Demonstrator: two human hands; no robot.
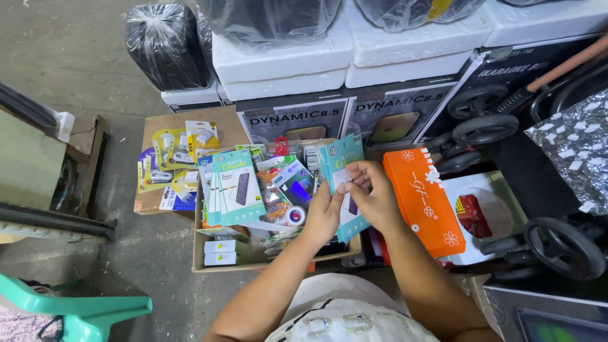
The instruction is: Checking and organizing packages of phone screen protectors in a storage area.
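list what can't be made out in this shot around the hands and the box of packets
Head view only:
- The teal packets in both hands: lower parts hidden by the left hand and right hand.
- The cardboard box: its bottom is buried under packets.
- Small white boxes: markings too small to tell.
- The orange box: near end covered by the right forearm.
- Black wheels: what they belong to is cut by the right edge.

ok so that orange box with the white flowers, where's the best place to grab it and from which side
Probably across its two long edges near the middle, coming from above. The orange box is flat and long and lies tilted on top of the white item beside it, so its broad face is open. The right hand is closest; both hands are busy with teal packets.
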